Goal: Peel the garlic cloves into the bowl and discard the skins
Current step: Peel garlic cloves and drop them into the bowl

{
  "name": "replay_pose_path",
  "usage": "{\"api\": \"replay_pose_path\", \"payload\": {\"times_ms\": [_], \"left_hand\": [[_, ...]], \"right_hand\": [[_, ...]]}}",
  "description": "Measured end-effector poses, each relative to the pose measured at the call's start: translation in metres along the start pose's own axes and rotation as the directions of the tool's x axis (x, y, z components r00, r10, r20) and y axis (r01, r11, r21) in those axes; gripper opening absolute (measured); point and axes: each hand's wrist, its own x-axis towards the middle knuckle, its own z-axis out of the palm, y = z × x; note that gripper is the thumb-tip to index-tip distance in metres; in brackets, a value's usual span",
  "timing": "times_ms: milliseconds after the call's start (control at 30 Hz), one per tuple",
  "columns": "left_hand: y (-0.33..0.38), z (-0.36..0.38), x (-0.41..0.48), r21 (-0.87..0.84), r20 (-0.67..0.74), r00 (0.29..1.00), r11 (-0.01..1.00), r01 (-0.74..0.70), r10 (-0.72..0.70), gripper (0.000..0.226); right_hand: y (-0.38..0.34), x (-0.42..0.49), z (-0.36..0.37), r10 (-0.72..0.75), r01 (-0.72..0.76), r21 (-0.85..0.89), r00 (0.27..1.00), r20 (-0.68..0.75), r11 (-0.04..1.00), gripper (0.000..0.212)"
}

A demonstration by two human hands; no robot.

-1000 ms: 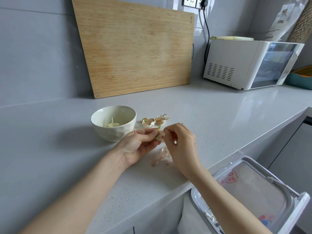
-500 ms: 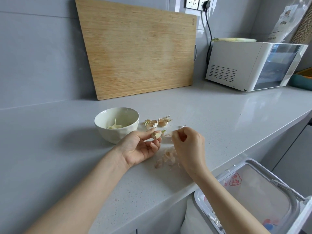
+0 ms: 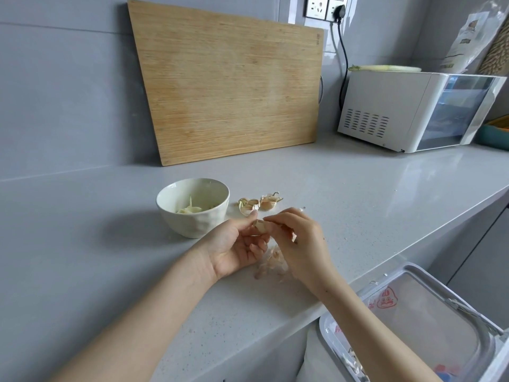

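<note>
The left hand (image 3: 237, 249) is holding a garlic clove (image 3: 260, 226), with its thumb and curled fingers pinching it just above the counter (image 3: 358, 202). Half a second ago the right hand (image 3: 300, 244) was a little apart from the clove. Now it is back at it, and its fingertips are pinching the clove's right end. The loose skins (image 3: 271, 263) are lying on the counter under both hands, as before. The bowl (image 3: 192, 221) is standing at 10 o'clock from the hands and is keeping its place, with peeled cloves (image 3: 190, 209) inside. Some unpeeled cloves (image 3: 259, 202) are lying at 12 o'clock from the hands, just beside the bowl at its 3 o'clock. The bin (image 3: 326, 330) is standing open below the counter edge, at 5 o'clock.
</note>
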Motion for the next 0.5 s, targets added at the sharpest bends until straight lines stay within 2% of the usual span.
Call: {"api": "replay_pose_path", "payload": {"times_ms": [33,100,167,233,367,500], "left_hand": [[-0.001,0.002,0.0,0.053,0.004,1.0,0.998,-0.022,0.021,0.042],[-0.005,0.003,0.001,0.228,-0.018,0.989,0.963,-0.142,0.15,0.038],[-0.01,0.002,0.005,0.385,-0.025,0.935,0.867,-0.317,0.353,0.032],[-0.014,0.0,0.008,0.463,0.002,0.873,0.773,-0.433,0.488,0.019],[-0.019,-0.002,0.011,0.562,0.078,0.803,0.64,-0.525,0.59,0.008],[-0.022,-0.003,0.014,0.619,0.132,0.743,0.531,-0.579,0.657,0.008]], "right_hand": [[0.001,0.0,0.0,0.044,-0.044,0.015,0.999,-0.014,0.999,0.009],[0.002,0.001,-0.002,0.14,-0.138,0.052,0.99,-0.034,0.989,0.014],[0.002,0.001,-0.005,0.209,-0.204,0.094,0.977,-0.043,0.974,0.024],[0.002,0.002,-0.006,0.259,-0.253,0.143,0.965,-0.028,0.957,0.03],[0.007,0.003,-0.007,0.408,-0.393,0.326,0.913,0.024,0.86,0.025],[0.01,0.004,-0.006,0.481,-0.466,0.385,0.875,0.064,0.796,0.023]]}}
